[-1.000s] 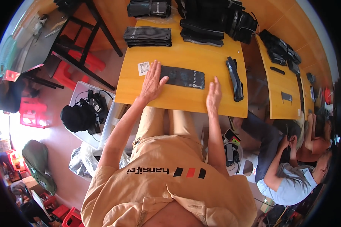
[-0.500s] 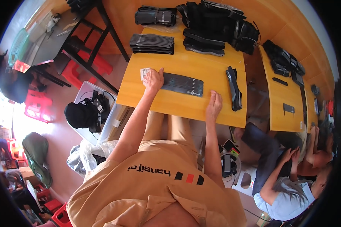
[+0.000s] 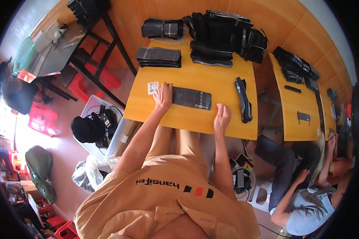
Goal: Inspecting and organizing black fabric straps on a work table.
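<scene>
The dark grey printed strip (image 3: 193,98) lies flat in front of me, its long axis going from left to right, with the right end a little nearer to my body. My left hand (image 3: 162,96) is the closer one: it is over the left end, so the strip extends rightward from it. Its fingers are close together; whether they pinch the end, I cannot tell. My right hand (image 3: 222,115) is just beside the lower right corner, apart from it, fingers half bent; its inner side is hidden, so I cannot tell its grip.

A white label (image 3: 151,88) is just left of my left hand. The yellow table (image 3: 191,120) carries also a folded black strap (image 3: 243,100) near its right edge and stacked grey strips (image 3: 158,55) farther away. To my right sits a co-worker in light blue (image 3: 306,213).
</scene>
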The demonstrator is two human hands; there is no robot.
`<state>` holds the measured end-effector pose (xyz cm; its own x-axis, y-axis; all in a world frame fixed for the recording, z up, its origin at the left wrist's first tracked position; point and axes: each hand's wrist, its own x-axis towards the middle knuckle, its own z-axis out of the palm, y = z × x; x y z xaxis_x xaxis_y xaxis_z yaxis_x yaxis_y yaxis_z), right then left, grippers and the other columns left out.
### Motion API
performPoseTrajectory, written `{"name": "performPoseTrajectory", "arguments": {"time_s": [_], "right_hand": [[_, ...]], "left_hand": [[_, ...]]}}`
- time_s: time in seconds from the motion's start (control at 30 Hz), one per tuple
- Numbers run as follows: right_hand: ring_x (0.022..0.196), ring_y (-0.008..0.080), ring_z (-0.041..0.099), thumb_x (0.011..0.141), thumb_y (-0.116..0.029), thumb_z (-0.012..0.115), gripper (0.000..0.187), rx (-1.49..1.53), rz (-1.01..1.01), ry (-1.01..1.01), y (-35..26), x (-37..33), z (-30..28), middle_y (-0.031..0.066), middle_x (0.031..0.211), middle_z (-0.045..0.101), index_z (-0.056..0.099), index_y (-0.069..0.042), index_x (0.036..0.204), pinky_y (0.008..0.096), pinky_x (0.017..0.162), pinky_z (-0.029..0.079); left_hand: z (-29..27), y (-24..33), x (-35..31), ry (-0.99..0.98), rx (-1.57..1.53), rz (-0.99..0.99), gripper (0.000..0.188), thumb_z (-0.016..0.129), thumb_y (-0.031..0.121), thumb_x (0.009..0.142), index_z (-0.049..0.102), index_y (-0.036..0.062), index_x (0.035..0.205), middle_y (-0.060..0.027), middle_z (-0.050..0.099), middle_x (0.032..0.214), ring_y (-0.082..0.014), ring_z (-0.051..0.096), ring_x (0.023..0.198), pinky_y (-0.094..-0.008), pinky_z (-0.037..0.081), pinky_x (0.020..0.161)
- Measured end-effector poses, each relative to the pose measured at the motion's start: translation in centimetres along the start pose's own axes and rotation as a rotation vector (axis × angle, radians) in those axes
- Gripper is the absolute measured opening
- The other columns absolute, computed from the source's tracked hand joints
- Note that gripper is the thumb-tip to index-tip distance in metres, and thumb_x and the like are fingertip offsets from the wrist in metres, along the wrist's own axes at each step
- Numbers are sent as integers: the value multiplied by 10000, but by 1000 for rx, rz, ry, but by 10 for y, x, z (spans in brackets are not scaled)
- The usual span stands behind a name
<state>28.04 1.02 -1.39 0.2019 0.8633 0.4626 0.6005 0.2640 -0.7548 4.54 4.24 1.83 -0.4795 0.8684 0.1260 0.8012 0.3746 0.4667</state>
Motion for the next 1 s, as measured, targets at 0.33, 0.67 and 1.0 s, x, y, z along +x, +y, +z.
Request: {"name": "performPoseTrajectory", "arguments": {"time_s": [0.33,0.67,1.0], "right_hand": [[807,305,549,926,-179,425,271,8,-5,24,4,2,0,134,807,601,599,10,838,408,759,407],[740,155,556,944,-210,427,304,476,301,63,0,1,-8,63,724,595,625,9,872,285,732,422],[864,98,547,903,-502,465,529,886,660,-461,-119,10,-17,39,965,570,556,-28,1119,250,723,439]], "left_hand": [[-77,89,-43,51,-342,686,203,527,227,885,483,58,780,-174,584,666,-376,574,581,-453,450,498],[-176,13,-69,451,-522,403,221,590,80,867,458,8,704,-136,429,556,-187,363,451,-301,358,435],[-136,-34,-79,470,-578,240,247,559,84,879,414,1,697,-175,395,560,-281,264,531,-328,356,469]]}}
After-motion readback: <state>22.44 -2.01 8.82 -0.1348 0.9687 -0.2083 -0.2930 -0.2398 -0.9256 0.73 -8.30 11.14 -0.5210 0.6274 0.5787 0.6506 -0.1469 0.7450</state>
